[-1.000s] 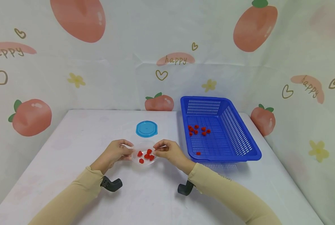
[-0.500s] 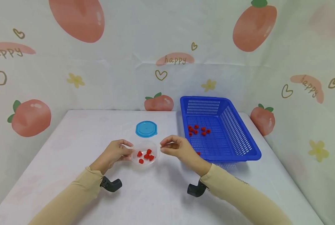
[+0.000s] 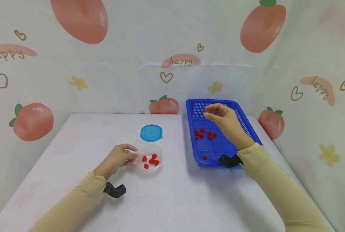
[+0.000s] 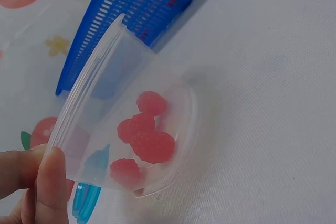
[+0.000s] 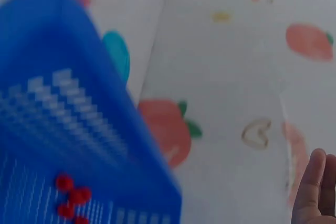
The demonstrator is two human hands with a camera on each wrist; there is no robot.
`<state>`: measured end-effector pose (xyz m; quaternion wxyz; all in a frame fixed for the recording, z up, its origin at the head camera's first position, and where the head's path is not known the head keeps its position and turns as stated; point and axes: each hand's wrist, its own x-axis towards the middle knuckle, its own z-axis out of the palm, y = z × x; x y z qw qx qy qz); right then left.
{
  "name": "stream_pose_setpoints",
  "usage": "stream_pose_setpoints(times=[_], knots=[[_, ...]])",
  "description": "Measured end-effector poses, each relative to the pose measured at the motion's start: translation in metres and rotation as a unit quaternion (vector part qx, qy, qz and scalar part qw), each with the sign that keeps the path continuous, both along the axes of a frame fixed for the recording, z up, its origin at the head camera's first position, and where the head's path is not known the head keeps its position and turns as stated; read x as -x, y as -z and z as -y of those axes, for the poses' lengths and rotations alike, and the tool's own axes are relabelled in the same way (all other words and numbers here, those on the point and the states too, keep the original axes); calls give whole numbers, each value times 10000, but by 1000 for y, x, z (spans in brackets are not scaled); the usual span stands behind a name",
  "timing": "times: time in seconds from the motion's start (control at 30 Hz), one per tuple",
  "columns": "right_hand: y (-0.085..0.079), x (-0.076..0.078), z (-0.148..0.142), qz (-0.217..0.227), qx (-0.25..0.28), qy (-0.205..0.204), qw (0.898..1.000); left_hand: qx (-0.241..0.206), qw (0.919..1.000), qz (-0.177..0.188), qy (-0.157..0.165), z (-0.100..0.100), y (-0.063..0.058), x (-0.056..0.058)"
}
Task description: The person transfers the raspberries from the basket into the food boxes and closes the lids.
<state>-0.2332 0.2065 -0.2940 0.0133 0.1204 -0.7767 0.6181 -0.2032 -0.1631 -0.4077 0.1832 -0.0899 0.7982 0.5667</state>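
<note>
Clear tub point(image 4: 157, 69), presumably light, flexible; best hold: rim, pinched by left hand point(image 3: 118, 159); right hand point(image 3: 229, 124), fingers loosely bent, empty, over blue basket point(image 3: 211, 162); raspberries point(image 3: 209, 132) near left edge

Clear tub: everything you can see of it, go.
The clear tub looks like thin, translucent, colourless plastic, with a ridged rim and walls narrowing to a smaller base. It is uncovered and appears to stand upright on the white table, nearer the person than the flat blue lid. The left hand grips it by the rim at its left side. Five bumpy red raspberry-like pieces lie loose inside.
</note>
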Motion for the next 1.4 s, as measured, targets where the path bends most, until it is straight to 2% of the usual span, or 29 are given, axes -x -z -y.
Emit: stream_pose_setpoints(times=[0.17, 0.4, 0.53, 0.7, 1.0, 1.2, 1.4], knots=[[3, 26, -28, 408, -466, 221, 9978, 59, 10000, 6, -52, 1, 0, -1], [25, 60, -52, 958, -303, 371, 9943, 98, 9999, 10, -35, 0, -1, -2], [41, 72, -62, 1119, -633, 487, 9905, 82, 10000, 8, -38, 0, -1, -2], [58, 79, -72, 1375, -1108, 484, 9831, -9, 10000, -34, -31, 0, 0, -2], [76, 84, -79, 1944, -1371, 385, 9705, 60, 10000, -62, 8, 0, 1, -3], [88, 89, -76, 2062, -1494, 453, 9660, 31, 10000, -65, -2, 2, 2, -2], [91, 88, -75, 2139, -1728, 542, 9599, 9, 10000, -62, -7, 1, 2, -1]])
